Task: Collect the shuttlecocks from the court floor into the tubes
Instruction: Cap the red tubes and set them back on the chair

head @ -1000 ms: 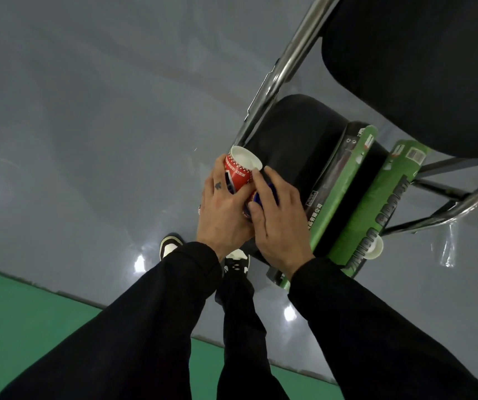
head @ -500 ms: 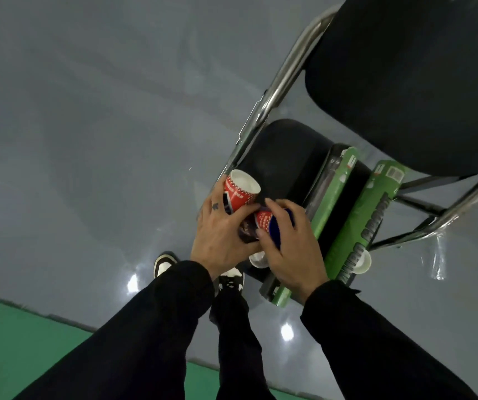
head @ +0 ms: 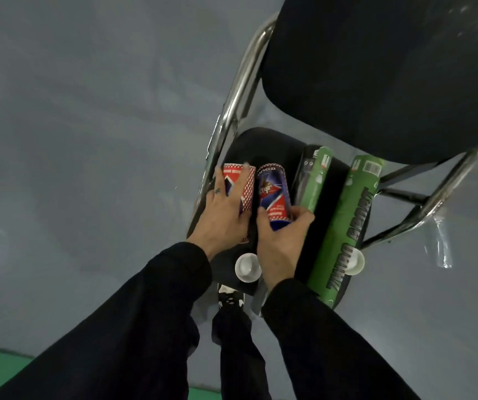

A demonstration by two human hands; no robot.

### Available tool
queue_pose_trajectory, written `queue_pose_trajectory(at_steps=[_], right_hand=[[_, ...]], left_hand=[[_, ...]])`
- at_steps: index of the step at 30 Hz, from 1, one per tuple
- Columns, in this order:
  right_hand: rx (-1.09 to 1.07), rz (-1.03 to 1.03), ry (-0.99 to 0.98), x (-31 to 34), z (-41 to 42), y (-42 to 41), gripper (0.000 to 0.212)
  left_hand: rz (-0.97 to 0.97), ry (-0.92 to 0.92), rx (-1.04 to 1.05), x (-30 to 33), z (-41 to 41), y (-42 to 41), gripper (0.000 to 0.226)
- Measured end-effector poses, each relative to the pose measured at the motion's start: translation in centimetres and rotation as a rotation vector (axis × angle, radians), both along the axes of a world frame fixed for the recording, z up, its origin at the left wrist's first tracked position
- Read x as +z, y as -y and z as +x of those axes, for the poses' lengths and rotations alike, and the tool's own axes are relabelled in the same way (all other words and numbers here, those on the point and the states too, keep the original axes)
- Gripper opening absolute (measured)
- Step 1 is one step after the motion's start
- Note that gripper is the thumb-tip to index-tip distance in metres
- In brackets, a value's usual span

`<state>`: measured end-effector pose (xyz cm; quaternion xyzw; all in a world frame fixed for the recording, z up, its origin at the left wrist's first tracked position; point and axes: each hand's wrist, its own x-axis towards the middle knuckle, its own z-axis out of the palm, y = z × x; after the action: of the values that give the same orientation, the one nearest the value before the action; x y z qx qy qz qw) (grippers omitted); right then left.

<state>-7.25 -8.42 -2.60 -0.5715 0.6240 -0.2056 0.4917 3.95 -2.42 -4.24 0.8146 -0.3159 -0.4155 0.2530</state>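
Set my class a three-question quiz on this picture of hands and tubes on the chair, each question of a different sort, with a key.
1. True or false: the left hand lies on the red tube.
2. How many green tubes lie on the chair seat?
3. The right hand holds: A) the blue-and-red tube, B) a white cap, C) a green tube.

Key: 1 true; 2 two; 3 A.
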Motion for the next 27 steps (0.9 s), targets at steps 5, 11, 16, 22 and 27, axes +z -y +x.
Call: queue_pose_trajectory(at_steps=[5, 11, 16, 22, 27], right_hand=[[0.099, -0.124, -0.112, -1.3, -0.7, -0.6, 0.054], [0.483, -0.389, -0.419, -3.4, -2.2, 0.6, 0.040], [0.454, -0.392, -0.350, -1.8, -4.4, 0.6, 0.045], [0.284, -0.107, -0.448, -1.0, -8.8, 0.1, 0.074], [0.455, -0.077, -0.532, -2.4, -9.5, -0.4, 0.087]], left_hand=[[-0.067, 0.039, 0.227, -0.5, 0.3, 2.0, 0.077], [-0.121, 0.084, 0.153, -1.6, 0.5, 2.6, 0.053], [-0.076, 0.045, 0.074, -2.0, -1.5, 1.7, 0.071], [-0.003, 0.009, 0.063, -0.8, -3.2, 0.3, 0.079], [0.082, -0.037, 0.007, 0.1, -4.3, -1.0, 0.083]])
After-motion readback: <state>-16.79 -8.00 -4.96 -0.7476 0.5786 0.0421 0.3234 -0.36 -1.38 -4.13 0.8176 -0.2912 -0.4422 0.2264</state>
